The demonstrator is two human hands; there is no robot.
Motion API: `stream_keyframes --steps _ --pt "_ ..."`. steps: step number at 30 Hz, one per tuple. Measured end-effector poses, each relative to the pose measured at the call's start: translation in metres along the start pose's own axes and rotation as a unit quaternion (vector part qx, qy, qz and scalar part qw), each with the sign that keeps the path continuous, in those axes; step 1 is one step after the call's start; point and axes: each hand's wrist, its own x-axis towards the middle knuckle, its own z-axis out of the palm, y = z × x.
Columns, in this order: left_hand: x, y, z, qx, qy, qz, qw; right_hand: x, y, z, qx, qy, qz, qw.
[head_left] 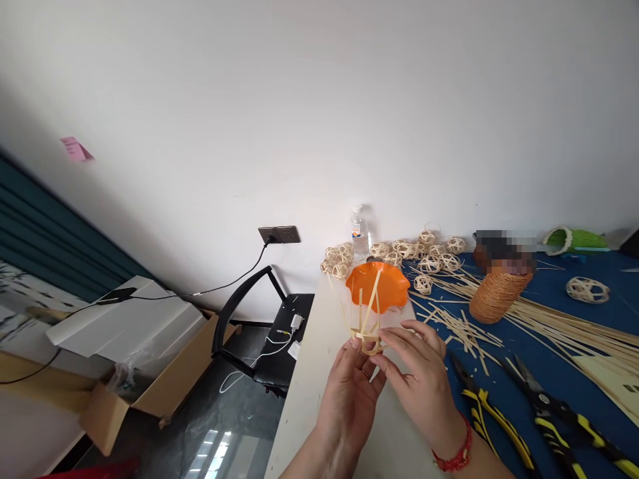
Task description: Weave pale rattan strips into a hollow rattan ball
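Between my two hands is a small piece of weaving made of pale bamboo strips (368, 337), with several loose strip ends standing up from it. My left hand (352, 386) grips it from below and the left, thumb on the near side. From the right, my right hand (419, 366) pinches its edge between thumb and fingers. A red cord bracelet is on my right wrist. Just behind the weaving sits an orange wavy-rimmed dish (378, 286), partly hidden by the upright strips.
Woven balls (429, 256) and a water bottle (358, 233) stand along the wall. Cut strips (462, 326), pliers (492, 412), cutters (544, 402) and a cord-wrapped cylinder (500, 293) lie on the blue cloth. Left of the table are a black chair (272, 346) and an open carton (174, 379).
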Motion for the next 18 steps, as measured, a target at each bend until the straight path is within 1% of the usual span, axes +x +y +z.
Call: stream_keyframes --steps 4,8,15,18 --pt "-0.0003 -0.0013 -0.0030 0.006 -0.007 0.011 1.000 0.0005 -0.0002 -0.0006 0.028 0.000 0.016 0.999" --pt "0.0012 -0.0020 -0.0057 0.010 -0.017 0.017 1.000 0.0013 -0.0024 -0.0025 0.035 -0.004 0.024 0.999" --pt "0.0008 -0.0037 -0.0067 0.008 -0.013 0.018 1.000 0.0029 -0.0034 -0.0034 0.025 -0.012 0.012 1.000" --pt "0.0005 -0.0028 -0.0060 0.009 -0.015 0.025 1.000 0.0032 -0.0024 -0.0026 0.019 0.003 -0.003 1.000"
